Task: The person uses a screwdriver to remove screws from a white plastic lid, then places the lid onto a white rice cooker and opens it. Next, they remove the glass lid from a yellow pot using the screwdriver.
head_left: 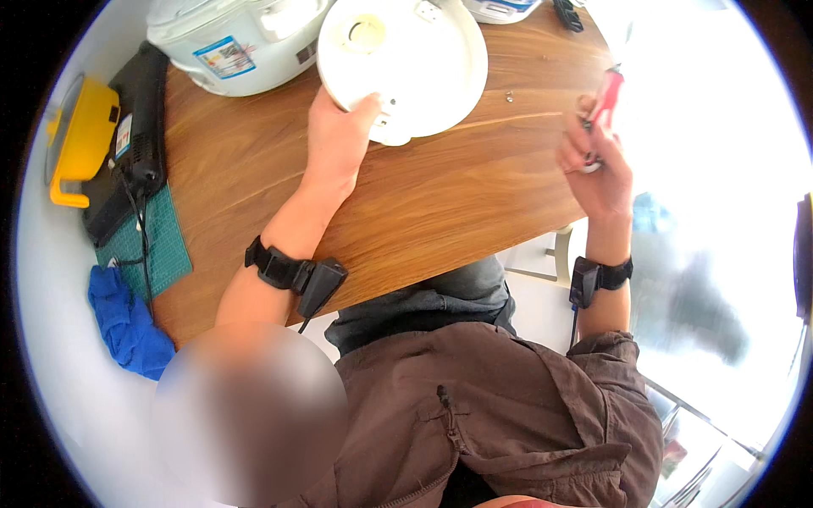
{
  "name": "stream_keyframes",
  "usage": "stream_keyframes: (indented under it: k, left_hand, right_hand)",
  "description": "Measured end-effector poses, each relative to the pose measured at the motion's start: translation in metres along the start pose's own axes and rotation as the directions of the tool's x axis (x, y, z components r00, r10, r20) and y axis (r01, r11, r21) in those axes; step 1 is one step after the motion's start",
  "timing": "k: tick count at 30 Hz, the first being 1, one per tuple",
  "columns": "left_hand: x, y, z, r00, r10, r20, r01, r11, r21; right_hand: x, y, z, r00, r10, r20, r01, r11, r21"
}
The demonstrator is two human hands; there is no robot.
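Observation:
My left hand (340, 140) grips the near left rim of a white round lid (423, 76), thumb on top and fingers underneath. The lid is raised over the table's far side. It has a round recess with a cream-coloured centre and a few small holes. Off to the right, my right hand (608, 173) is closed around a red tool (608, 95) that points up and away, with a dark end. Its exact kind is blurred. Small metal bits (509, 96), perhaps screws, lie on the table between the lid and my right hand.
A white rice cooker (271, 55) stands at the back left of the wooden table (440, 195). Along the left are a yellow pan-like item (85, 135), a black device (140, 127) with cables, a green mat (169, 245) and blue cloth (127, 322). A black object (568, 15) lies far right.

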State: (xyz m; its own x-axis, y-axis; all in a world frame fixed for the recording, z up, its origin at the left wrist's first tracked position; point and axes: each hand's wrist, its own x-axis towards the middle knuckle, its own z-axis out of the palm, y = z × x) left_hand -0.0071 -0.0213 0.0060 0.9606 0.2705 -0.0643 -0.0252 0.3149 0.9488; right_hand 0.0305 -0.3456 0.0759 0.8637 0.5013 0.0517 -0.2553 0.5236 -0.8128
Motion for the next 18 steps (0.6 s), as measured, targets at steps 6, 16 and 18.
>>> stream_keyframes:
  k: [6,16,18]
  left_hand:
    - [-0.001,0.001,-0.002,1.0,-0.018,-0.02,0.018,0.999,-0.027]
    - [0.0,-0.002,-0.003,1.0,0.015,0.012,-0.014,0.998,-0.059]
    - [0.0,-0.004,-0.005,1.0,0.005,0.021,-0.004,0.998,-0.058]
  right_hand:
    - [0.033,0.017,-0.002,0.938,-0.1,-0.331,-0.127,0.791,-0.599]
    - [0.071,0.04,-0.036,0.921,-0.379,-0.091,-0.154,-0.139,-0.978]
    - [0.076,0.039,-0.037,0.936,-0.332,-0.114,-0.165,-0.13,-0.978]
